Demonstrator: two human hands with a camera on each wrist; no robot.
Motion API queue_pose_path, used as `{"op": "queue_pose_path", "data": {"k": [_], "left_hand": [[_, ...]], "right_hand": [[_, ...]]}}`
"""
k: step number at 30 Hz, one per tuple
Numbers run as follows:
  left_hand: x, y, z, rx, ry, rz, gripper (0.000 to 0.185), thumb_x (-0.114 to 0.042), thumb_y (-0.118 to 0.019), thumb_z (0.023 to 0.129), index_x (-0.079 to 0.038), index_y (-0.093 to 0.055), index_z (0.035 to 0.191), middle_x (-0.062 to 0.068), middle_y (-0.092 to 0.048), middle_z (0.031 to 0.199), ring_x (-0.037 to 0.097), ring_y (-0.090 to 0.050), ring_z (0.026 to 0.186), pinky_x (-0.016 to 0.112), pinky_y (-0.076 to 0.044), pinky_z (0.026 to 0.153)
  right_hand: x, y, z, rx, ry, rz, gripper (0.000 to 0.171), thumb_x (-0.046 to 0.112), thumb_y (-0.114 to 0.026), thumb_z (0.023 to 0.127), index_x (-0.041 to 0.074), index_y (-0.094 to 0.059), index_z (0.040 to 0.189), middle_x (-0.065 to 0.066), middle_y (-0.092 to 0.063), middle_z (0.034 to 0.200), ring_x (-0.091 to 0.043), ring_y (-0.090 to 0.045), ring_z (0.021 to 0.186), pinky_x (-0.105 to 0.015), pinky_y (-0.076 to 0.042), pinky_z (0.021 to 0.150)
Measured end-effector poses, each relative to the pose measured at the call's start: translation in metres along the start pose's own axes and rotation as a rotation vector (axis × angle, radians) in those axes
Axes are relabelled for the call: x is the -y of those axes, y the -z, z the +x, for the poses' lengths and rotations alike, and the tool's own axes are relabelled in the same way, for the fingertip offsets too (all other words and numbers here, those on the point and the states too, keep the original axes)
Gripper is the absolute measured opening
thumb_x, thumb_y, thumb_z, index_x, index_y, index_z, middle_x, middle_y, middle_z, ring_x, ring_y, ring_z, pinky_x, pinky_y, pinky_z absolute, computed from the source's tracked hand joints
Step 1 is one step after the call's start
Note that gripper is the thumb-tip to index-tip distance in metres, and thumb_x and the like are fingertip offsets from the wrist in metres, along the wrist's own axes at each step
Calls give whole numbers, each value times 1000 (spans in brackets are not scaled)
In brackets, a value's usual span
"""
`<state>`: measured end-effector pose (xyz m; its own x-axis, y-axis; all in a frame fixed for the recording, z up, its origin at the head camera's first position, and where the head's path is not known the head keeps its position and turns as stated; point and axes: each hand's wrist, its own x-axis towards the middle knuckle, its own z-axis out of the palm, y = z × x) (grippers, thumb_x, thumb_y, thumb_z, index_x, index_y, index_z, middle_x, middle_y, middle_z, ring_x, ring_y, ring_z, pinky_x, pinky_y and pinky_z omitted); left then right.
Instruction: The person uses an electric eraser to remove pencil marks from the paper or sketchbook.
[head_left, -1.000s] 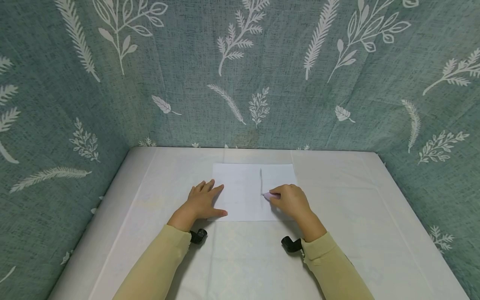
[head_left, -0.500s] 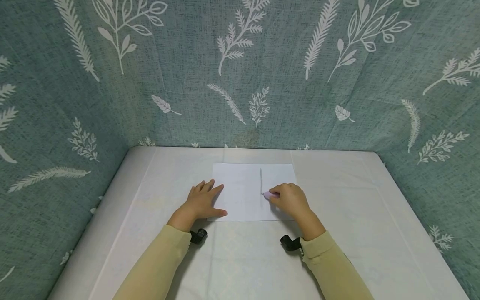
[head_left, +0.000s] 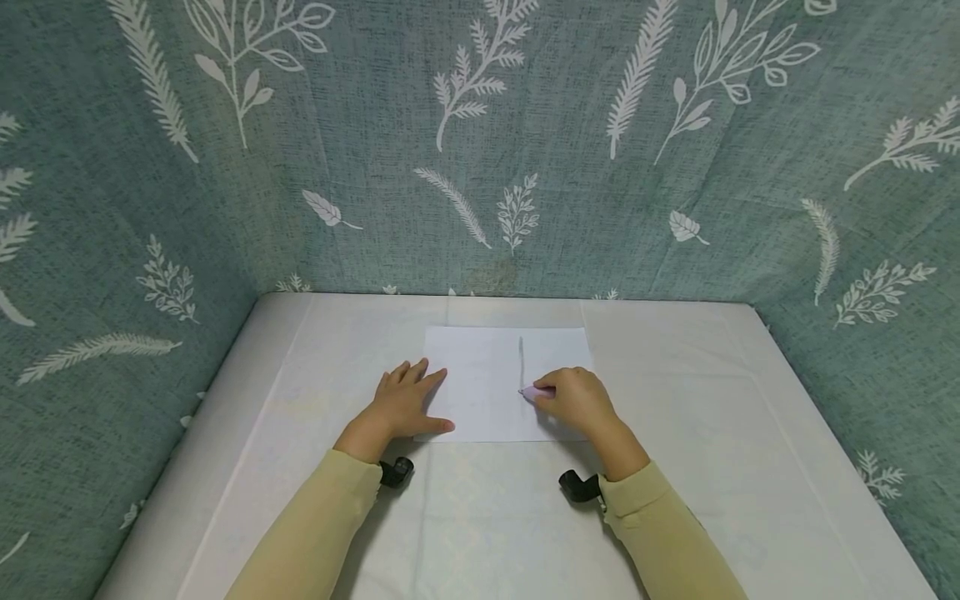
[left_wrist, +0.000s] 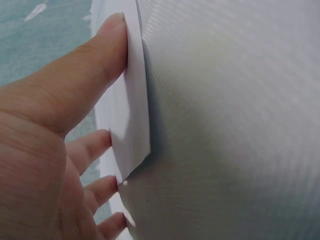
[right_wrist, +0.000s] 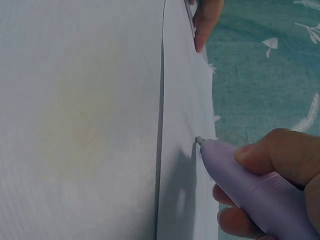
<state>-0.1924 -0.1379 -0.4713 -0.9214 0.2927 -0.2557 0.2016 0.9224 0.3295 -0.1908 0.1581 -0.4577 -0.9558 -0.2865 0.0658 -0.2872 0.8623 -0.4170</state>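
The sheet of paper (head_left: 504,383) lay mid-table — the left hand (head_left: 405,404) pressed flat on its left edge to steady it, the right hand (head_left: 577,402) gripping a lilac pen (right_wrist: 252,187), tip on the sheet.

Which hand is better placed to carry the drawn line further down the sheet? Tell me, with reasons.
Right. The right hand already grips the purple pen, tip on the paper at the line's end. The left hand lies flat, pressing the sheet's left edge.
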Motion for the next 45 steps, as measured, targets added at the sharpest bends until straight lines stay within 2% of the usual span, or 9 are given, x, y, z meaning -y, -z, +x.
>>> {"op": "queue_pose_path", "data": {"k": [3, 9, 16, 23, 29, 37, 45], "left_hand": [[0, 0, 0, 0, -1, 2, 97, -58, -78, 80, -18, -35, 157, 19, -17, 165, 46, -10, 150, 65, -7, 118], [-1, 0, 0, 7, 3, 4, 98, -59, -78, 79, -18, -35, 158, 19, -17, 165, 46, -10, 150, 64, -7, 118], [-1, 0, -1, 11, 4, 5, 97, -57, -78, 80, -18, -35, 158, 19, -17, 165, 46, -10, 150, 65, -8, 118], [-1, -1, 0, 5, 2, 7, 97, -58, -78, 80, -18, -35, 157, 19, -17, 165, 46, -10, 150, 65, -8, 118], [0, -1, 0, 1, -8, 8, 96, -57, -77, 80, -17, -35, 157, 20, -18, 165, 47, -11, 150, 65, -9, 117], [0, -1, 1, -2, 2, 8, 97, -58, -78, 79, -18, -36, 157, 19, -18, 165, 46, -10, 150, 65, -8, 118], [1, -2, 3, -10, 5, 17, 97, -58, -78, 79, -18, -36, 157, 19, -18, 165, 46, -10, 150, 65, -8, 118]], "right_hand": [[2, 1, 0, 4, -2, 1, 22, 20, -77, 87, 10, -80, 106, -7, -76, 106, -31, -69, 99, -45, -54, 86], [3, 1, 1, -3, -64, 1, 22, 21, -76, 88, 11, -80, 108, -7, -75, 108, -32, -68, 102, -46, -54, 88], [2, 1, 1, 11, -38, 5, 23, 20, -76, 87, 11, -80, 107, -7, -75, 107, -33, -68, 101, -46, -53, 88], [0, -1, 3, -20, -83, -10, 23, 23, -77, 88, 11, -80, 107, -7, -75, 108, -34, -68, 102, -47, -53, 87], [1, 0, 2, 5, -52, 2, 23, 23, -76, 87, 11, -80, 107, -7, -75, 108, -33, -68, 102, -47, -52, 89], [-1, 1, 2, -13, -112, 34, 26, 26, -76, 87, 12, -79, 108, -7, -75, 108, -33, -68, 100, -48, -52, 86], [-4, -1, 1, -2, -107, 78, 25, 27, -76, 88, 12, -79, 108, -6, -75, 104, -28, -68, 94, -46, -53, 83]]}}
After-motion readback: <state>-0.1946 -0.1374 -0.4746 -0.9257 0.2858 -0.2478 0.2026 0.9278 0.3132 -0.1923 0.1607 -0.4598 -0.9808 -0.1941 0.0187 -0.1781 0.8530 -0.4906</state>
